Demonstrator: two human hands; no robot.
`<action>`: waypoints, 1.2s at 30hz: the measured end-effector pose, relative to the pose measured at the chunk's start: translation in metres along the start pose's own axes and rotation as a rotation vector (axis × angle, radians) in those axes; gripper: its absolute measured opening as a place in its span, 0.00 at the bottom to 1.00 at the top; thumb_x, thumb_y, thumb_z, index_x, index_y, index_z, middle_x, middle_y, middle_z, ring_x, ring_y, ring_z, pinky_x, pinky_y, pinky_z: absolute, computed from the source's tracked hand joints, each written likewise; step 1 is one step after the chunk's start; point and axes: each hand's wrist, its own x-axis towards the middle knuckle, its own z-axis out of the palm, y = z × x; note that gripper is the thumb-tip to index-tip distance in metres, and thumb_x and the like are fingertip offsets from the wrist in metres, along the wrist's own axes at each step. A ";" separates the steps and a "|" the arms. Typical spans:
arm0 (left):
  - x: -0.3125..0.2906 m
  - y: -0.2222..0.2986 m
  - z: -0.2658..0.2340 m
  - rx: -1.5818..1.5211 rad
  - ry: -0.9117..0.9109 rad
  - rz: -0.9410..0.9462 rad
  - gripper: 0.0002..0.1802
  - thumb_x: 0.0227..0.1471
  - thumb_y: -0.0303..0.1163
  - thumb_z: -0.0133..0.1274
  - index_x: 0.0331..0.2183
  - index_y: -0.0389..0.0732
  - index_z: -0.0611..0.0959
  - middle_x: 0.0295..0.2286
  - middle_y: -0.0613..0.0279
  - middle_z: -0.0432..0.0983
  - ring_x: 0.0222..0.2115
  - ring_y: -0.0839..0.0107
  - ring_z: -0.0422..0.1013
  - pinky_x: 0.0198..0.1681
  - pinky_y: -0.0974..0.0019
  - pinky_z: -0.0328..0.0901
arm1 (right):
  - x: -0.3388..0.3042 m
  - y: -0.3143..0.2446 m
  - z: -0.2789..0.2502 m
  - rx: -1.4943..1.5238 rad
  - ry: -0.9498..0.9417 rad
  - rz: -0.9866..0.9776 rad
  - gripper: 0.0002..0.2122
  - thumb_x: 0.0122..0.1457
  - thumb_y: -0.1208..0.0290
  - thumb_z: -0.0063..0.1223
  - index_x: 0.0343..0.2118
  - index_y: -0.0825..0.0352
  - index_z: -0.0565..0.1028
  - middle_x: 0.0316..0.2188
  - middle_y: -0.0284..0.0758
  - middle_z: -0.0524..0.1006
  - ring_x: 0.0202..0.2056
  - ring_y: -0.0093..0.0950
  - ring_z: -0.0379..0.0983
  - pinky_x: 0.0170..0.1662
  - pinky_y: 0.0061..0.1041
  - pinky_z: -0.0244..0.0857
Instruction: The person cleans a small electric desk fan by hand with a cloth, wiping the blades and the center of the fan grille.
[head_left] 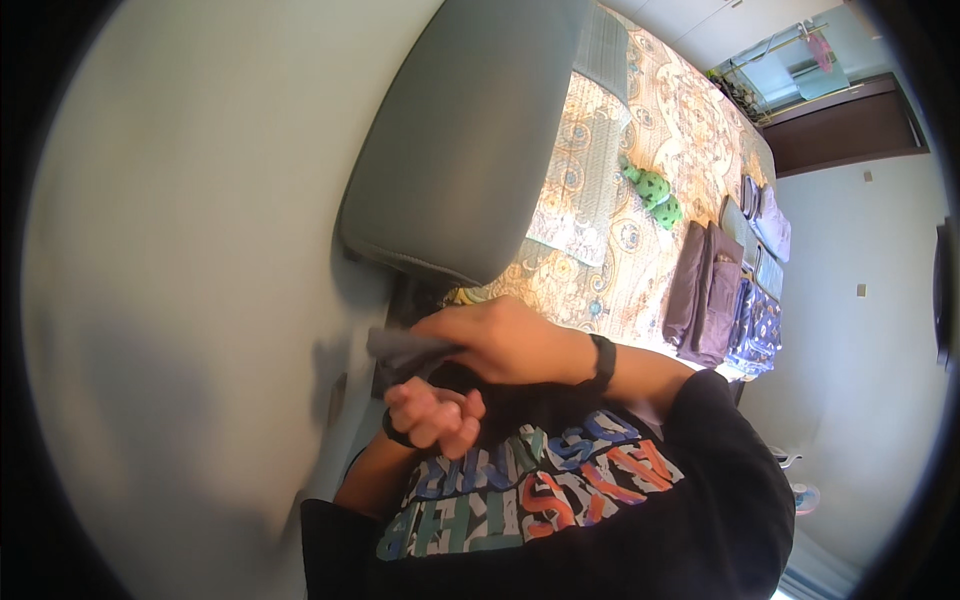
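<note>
My right hand reaches in from the right, a black band on its wrist. Its fingers are closed round a dark grey piece of cloth, which looks folded and is blurred at its outer end. Just below it is my left hand, its fingers curled in close to the cloth. Whatever lies inside the left hand's fingers is hidden. Both hands are in front of my black printed T-shirt.
A grey padded headboard rises beside the wall. On the patterned bedspread lie a green spotted plush toy, folded dark trousers, a blue patterned folded cloth and other folded clothes.
</note>
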 end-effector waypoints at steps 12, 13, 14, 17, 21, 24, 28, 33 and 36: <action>0.064 -0.026 0.014 -0.122 -0.629 -0.407 0.28 0.64 0.42 0.32 0.48 0.36 0.82 0.50 0.47 0.75 0.56 0.49 0.67 0.63 0.49 0.55 | -0.008 0.002 -0.030 1.613 0.603 0.651 0.19 0.70 0.63 0.42 0.56 0.71 0.67 0.47 0.40 0.77 0.45 0.27 0.76 0.49 0.26 0.72; 0.064 -0.023 0.016 -0.169 -0.639 -0.400 0.28 0.63 0.42 0.32 0.47 0.35 0.81 0.49 0.45 0.75 0.55 0.47 0.69 0.63 0.48 0.55 | -0.009 0.002 -0.029 1.580 0.623 0.675 0.20 0.70 0.60 0.41 0.56 0.71 0.66 0.48 0.42 0.76 0.46 0.30 0.76 0.50 0.28 0.72; 0.065 -0.021 0.017 -0.217 -0.649 -0.392 0.29 0.63 0.43 0.31 0.47 0.34 0.81 0.49 0.43 0.76 0.53 0.45 0.70 0.63 0.47 0.54 | -0.010 0.003 -0.030 1.583 0.626 0.675 0.20 0.70 0.60 0.41 0.56 0.71 0.66 0.48 0.42 0.76 0.46 0.30 0.76 0.50 0.28 0.72; 0.068 -0.014 0.021 -0.283 -0.653 -0.311 0.29 0.62 0.42 0.31 0.44 0.32 0.82 0.45 0.44 0.78 0.50 0.47 0.73 0.62 0.48 0.57 | -0.011 0.005 -0.031 1.681 0.554 0.564 0.23 0.71 0.57 0.36 0.57 0.73 0.65 0.49 0.50 0.75 0.49 0.39 0.76 0.54 0.33 0.71; 0.069 -0.006 0.025 -0.477 -0.674 -0.258 0.28 0.62 0.41 0.33 0.40 0.29 0.82 0.42 0.42 0.79 0.48 0.47 0.75 0.58 0.49 0.63 | -0.021 0.011 -0.033 1.723 0.527 0.498 0.24 0.71 0.57 0.36 0.58 0.73 0.65 0.49 0.52 0.75 0.49 0.38 0.76 0.54 0.34 0.71; 0.067 0.001 0.031 -0.584 -0.659 -0.250 0.26 0.60 0.40 0.35 0.39 0.29 0.82 0.42 0.41 0.79 0.47 0.47 0.76 0.56 0.49 0.65 | -0.028 0.013 -0.029 1.649 0.584 0.523 0.24 0.71 0.56 0.34 0.58 0.74 0.65 0.50 0.52 0.75 0.49 0.38 0.76 0.54 0.33 0.70; 0.061 0.006 0.036 -0.669 -0.636 -0.274 0.23 0.60 0.37 0.37 0.36 0.29 0.82 0.38 0.43 0.80 0.42 0.49 0.77 0.50 0.51 0.70 | -0.046 0.017 -0.020 1.431 0.622 0.574 0.20 0.66 0.66 0.48 0.56 0.74 0.67 0.46 0.45 0.77 0.46 0.31 0.76 0.52 0.29 0.70; 0.041 0.012 0.044 -0.585 -0.560 -0.511 0.11 0.52 0.29 0.48 0.32 0.32 0.82 0.32 0.50 0.80 0.32 0.54 0.77 0.41 0.56 0.73 | -0.083 0.045 0.004 0.906 0.510 0.737 0.17 0.58 0.74 0.61 0.49 0.72 0.73 0.39 0.33 0.79 0.40 0.21 0.74 0.46 0.22 0.68; 0.022 0.007 0.058 -0.369 -0.584 -0.543 0.11 0.47 0.21 0.51 0.36 0.34 0.82 0.35 0.53 0.80 0.36 0.55 0.77 0.43 0.56 0.72 | -0.102 0.055 0.014 0.813 0.534 0.775 0.17 0.57 0.74 0.61 0.49 0.72 0.73 0.38 0.34 0.79 0.39 0.22 0.74 0.46 0.23 0.68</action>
